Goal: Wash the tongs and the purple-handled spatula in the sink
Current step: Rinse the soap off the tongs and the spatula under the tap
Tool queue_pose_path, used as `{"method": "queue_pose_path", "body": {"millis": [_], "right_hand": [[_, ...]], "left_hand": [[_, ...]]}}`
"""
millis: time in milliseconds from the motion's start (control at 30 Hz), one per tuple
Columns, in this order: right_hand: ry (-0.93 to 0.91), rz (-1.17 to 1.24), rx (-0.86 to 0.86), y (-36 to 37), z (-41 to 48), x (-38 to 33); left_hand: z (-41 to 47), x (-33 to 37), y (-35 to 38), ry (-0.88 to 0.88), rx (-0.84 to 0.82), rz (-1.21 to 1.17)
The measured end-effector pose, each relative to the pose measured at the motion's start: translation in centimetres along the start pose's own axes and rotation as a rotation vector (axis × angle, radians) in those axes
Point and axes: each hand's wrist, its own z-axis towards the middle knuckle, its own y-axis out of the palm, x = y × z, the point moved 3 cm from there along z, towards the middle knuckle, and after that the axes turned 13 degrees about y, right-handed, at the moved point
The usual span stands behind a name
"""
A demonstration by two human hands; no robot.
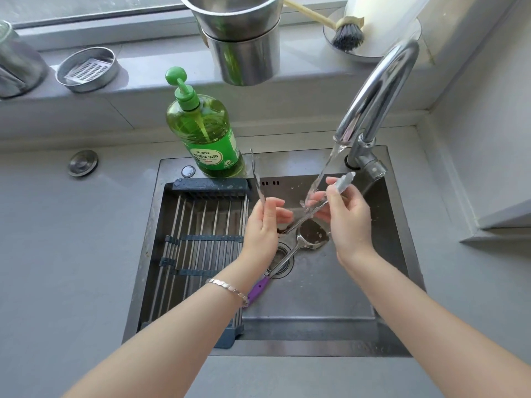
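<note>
L hand [263, 225] grips one tongs [298, 220] arm, R hand [347, 222] the other, under water [319, 179]; purple-handled spatula [290, 254] lies in sink [399, 254] just below, head beneath R hand, handle by L wrist; L nearer.

Green soap btl [204, 130], drying rack [198, 248], steel pots [240, 38]
</note>
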Motion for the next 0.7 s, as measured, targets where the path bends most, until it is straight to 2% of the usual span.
{"method": "queue_pose_path", "body": {"millis": [167, 300, 433, 567, 700], "right_hand": [[-0.213, -0.07, 0.071, -2.0, -1.1, -1.9], [-0.272, -0.082, 0.079, -3.1, -1.4, -2.6], [-0.291, -0.07, 0.089, -3.5, -1.3, -3.0], [-0.294, -0.095, 0.085, -3.3, -1.2, -2.9], [-0.156, -0.072, 0.149, -3.7, -0.7, -1.3]], "left_hand": [[0.5, 0.3, 4.2, -0.172, -0.018, -0.132], [0.9, 0.6, 6.1, -0.232, -0.056, -0.188], [1.4, 1.3, 6.7, -0.204, -0.082, -0.13], [1.9, 1.8, 6.1, -0.195, -0.037, -0.04], [1.4, 1.5, 4.4, -0.221, -0.083, 0.158]]}}
